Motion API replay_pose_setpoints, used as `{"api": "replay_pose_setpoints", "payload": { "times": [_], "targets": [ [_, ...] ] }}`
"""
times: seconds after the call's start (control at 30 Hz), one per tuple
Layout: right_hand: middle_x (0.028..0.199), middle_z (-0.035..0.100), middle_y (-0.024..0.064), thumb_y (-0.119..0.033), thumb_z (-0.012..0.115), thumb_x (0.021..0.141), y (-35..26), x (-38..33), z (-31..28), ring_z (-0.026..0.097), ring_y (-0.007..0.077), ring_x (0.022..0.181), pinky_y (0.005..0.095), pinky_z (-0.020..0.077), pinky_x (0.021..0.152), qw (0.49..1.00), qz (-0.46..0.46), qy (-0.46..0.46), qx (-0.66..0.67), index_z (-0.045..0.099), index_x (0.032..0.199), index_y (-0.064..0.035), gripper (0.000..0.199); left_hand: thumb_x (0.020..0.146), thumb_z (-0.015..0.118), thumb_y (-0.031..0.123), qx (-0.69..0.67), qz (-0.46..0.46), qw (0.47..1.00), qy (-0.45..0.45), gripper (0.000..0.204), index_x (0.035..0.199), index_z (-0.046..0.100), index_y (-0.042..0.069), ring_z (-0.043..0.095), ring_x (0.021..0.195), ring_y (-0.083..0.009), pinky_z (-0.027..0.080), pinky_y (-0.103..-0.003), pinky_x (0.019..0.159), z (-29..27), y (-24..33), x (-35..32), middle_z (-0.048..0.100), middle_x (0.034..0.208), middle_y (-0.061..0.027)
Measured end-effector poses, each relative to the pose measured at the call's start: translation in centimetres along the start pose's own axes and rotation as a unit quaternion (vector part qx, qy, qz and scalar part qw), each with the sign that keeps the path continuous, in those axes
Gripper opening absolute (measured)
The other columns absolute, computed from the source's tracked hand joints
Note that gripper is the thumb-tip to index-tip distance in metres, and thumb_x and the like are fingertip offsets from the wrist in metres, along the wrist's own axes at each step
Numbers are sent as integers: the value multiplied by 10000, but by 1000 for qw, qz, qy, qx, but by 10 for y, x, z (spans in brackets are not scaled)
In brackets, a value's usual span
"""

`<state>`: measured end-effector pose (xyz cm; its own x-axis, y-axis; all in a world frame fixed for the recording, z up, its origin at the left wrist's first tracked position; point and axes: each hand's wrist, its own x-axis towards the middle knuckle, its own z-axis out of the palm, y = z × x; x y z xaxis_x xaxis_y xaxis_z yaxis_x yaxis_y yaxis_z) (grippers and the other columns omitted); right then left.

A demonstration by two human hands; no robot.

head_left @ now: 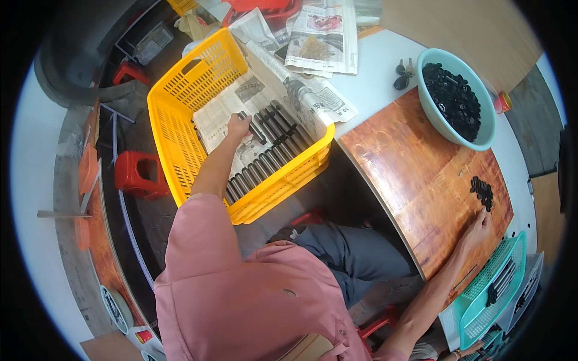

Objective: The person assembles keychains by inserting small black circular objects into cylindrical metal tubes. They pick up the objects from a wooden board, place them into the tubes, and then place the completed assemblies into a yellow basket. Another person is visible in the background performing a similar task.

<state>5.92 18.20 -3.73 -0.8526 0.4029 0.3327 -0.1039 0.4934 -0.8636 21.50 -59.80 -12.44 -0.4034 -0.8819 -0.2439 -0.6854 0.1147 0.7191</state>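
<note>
My left hand (239,127) reaches into a yellow plastic crate (242,212) and is closed on a dark metal tube (257,132). Beneath it, newspaper (212,119) lines the crate. Several similar dark tubes (263,166) lie side by side in rows there. At the right, my right hand (477,228) rests low over a wooden board (415,180). Its fingertips are pinched together at the near edge of a small pile of black ring-like parts (481,190). What they hold, if anything, is too small to make out.
A pale green basin (426,102) full of black parts stands at the board's far edge. Beside it lie keys (402,73). Newspapers (322,45) cover the back of the table. Green baskets (516,256) with tubes are at the lower right, near another person's hand (471,350). A red stool (139,174) stands left.
</note>
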Motion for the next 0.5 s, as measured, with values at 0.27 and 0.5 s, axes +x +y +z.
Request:
{"api": "replay_pose_setpoints", "payload": {
  "times": [0.27, 0.5],
  "targets": [
    [742, 445, -49, -293, 623, 1052, 11, 5, -2, 379, 80, 687, 284, 312, 610, 999, 21, -24, 20, 569, 816, -22, 363, 892, 772, 318, -6, 11, 995, -103, 517, 1216, 621, -55, 718, 602, -216, 591, -336, 554, 19, -30, 10, 738, 885, -176],
    [801, 576, 4, -277, 597, 1056, -12, -5, -3, 488, 118, 750, 293, 405, 687, 995, -23, -44, -88, 682, 951, 29, 334, 917, 745, 289, -83, 11, 985, -149, 747, 1507, 411, -24, 721, 724, -201, 601, -319, 610, 25, -53, 21, 702, 1062, -205]
  ]
}}
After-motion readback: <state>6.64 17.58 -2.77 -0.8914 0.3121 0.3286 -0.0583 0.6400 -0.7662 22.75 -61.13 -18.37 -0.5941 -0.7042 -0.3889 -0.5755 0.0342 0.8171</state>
